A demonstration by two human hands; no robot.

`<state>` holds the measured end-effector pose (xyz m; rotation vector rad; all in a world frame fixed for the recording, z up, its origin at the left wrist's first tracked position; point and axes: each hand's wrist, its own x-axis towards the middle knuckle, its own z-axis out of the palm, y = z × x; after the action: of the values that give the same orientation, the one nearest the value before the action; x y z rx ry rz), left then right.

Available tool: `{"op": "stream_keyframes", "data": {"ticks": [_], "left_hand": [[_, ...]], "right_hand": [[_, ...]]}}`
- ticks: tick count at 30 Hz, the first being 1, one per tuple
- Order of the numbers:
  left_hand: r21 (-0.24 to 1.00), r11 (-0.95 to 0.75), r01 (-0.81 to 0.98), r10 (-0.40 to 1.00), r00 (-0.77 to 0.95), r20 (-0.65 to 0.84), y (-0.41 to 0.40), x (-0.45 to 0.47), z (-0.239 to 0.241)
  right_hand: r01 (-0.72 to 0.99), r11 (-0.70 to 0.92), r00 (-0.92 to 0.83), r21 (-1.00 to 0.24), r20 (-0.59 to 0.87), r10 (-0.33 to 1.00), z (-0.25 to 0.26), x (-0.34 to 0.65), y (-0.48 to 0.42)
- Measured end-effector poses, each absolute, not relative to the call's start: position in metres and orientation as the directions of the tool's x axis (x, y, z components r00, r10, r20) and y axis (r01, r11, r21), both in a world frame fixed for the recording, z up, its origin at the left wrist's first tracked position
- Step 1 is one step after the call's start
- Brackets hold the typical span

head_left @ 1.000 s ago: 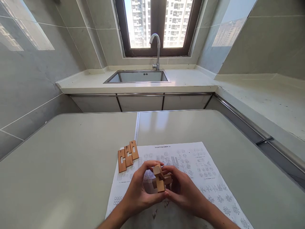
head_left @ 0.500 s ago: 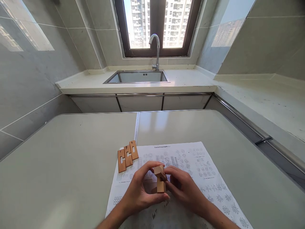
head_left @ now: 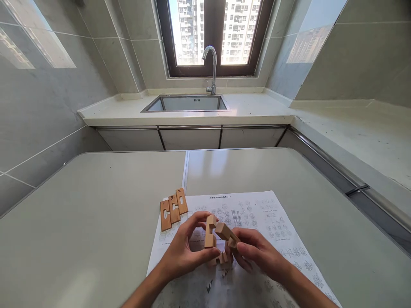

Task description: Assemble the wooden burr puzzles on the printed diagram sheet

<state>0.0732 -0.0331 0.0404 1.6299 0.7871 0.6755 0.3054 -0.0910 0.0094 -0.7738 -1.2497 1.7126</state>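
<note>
My left hand [head_left: 189,246] pinches a notched wooden puzzle block [head_left: 209,233] between thumb and fingers, holding it nearly upright above the printed sheet. In my right hand [head_left: 257,250] is a second notched block [head_left: 224,231], tilted with its near end toward the first one; a narrow gap seems to part them. Below and between the hands a third notched wooden piece [head_left: 222,258] shows, partly hidden by my left thumb and right fingers. Whether it rests on the paper or is held, I cannot tell.
A large paper sheet [head_left: 257,214] printed with small diagrams lies on the pale table [head_left: 96,214]. Three flat, numbered wooden pieces with slots [head_left: 174,208] overlap its upper left corner. Beyond the table are a counter with a sink [head_left: 186,102] and a tap [head_left: 213,70] under a window.
The two blocks that were together between my hands are now separated. My right hand has tilted its block away to the right, and the notched piece below has come into view.
</note>
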Motion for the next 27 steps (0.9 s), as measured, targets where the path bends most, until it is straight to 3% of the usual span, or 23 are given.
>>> {"op": "stream_keyframes", "data": {"ticks": [5,13,16,22,27], "left_hand": [[0.877,-0.306,0.372,0.826,0.562,0.049,-0.028,0.071,0.042],[0.739,-0.501,0.449,0.75,0.651,0.113,-0.022,0.066,0.033],[0.693,-0.558,0.456,0.729,0.669,0.146,-0.021,0.063,0.029],[0.626,-0.624,0.468,0.693,0.702,0.166,-0.018,0.061,0.022],[0.589,-0.654,0.474,0.661,0.737,0.141,-0.019,0.061,0.024]], "right_hand": [[-0.036,0.016,-0.425,-0.999,0.03,0.905,0.028,0.308,-0.092],[0.196,0.096,-0.556,-0.976,-0.03,0.831,0.03,0.3,-0.1],[0.22,0.178,-0.562,-0.959,0.025,0.827,0.03,0.298,-0.1],[0.252,0.309,-0.418,-0.917,0.185,0.889,0.026,0.298,-0.096],[0.284,0.226,-0.223,-0.932,0.165,0.961,0.023,0.298,-0.09]]}}
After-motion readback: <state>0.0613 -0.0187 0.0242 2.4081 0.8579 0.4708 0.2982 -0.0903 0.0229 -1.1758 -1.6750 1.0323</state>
